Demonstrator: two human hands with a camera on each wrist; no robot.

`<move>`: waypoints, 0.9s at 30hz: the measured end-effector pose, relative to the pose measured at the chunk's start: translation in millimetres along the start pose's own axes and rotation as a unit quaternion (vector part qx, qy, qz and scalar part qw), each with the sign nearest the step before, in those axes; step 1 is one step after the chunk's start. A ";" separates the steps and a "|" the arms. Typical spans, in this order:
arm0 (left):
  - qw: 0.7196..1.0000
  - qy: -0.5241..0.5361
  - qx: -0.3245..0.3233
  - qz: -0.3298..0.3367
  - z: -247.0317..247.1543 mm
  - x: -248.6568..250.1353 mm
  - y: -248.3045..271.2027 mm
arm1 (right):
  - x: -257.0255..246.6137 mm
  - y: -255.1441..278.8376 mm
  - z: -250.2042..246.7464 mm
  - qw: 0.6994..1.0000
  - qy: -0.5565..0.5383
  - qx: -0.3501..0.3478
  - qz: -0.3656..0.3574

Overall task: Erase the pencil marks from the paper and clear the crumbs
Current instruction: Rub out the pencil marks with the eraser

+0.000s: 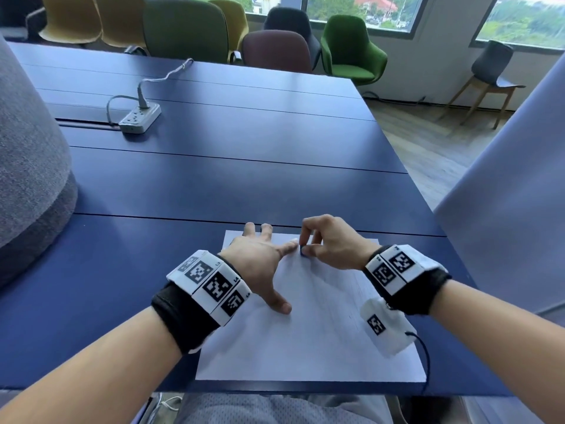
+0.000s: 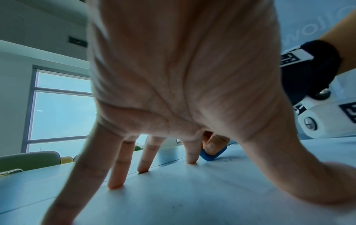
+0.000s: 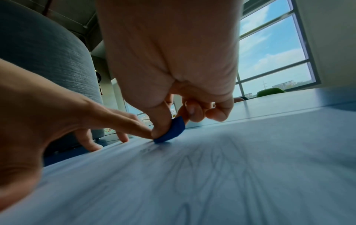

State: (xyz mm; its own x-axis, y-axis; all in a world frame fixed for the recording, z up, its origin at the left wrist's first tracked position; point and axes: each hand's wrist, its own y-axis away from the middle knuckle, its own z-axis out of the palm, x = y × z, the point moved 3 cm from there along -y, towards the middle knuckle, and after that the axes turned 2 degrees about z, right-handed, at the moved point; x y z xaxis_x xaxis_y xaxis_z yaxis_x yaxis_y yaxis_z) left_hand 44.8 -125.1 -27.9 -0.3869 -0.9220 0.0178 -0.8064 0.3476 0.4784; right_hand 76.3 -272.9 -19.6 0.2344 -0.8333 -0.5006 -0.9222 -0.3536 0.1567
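Just R hand (image 1: 328,244) w/ eraser (image 1: 302,251)

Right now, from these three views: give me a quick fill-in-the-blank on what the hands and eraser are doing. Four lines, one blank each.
1. The right hand pinches a small ____ eraser.
2. The eraser's tip touches the ____.
3. The left hand lies spread with its fingertips pressing down on the ____.
4. A white ____ lies on the far left of the table.

Missing words: blue; paper; paper; power strip

Paper (image 1: 321,332) on table (image 1: 214,179) near edge; eraser (image 1: 302,251) on paper's far part; power strip (image 1: 140,117) far left.
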 end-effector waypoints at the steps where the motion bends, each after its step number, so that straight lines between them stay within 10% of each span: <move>1: 1.000 0.001 -0.001 -0.001 -0.3 0.2 0.1 | 0.9 2.7 1.4 1.000 -0.001 -0.009 -0.001; 9: 1.000 -0.003 0.000 -0.001 -0.4 0.1 0.1 | -2.0 7.9 -3.0 0.999 0.010 -0.022 0.024; 13: 1.000 -0.004 -0.003 -0.004 -1.1 0.5 -0.1 | -2.1 30.5 4.8 0.990 0.016 -0.136 0.012; 18: 1.000 -0.005 -0.003 -0.005 -0.7 0.4 0.5 | 4.1 29.9 0.9 0.999 -0.002 -0.027 0.028; 23: 1.000 -0.003 -0.009 -0.011 -1.6 0.6 0.2 | -0.5 41.4 4.8 0.992 0.013 -0.124 0.000; 27: 1.000 -0.001 -0.011 -0.011 -1.7 0.4 0.5 | 3.2 36.4 2.4 1.000 -0.002 -0.012 0.012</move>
State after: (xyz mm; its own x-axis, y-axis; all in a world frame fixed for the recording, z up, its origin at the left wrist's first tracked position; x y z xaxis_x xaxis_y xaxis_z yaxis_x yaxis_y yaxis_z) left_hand 45.0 -125.6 -26.2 -0.3706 -0.9288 0.0054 -0.8043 0.3239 0.4982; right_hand 42.7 -287.4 -17.5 0.2112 -0.8396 -0.5005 -0.9197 -0.3441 0.1892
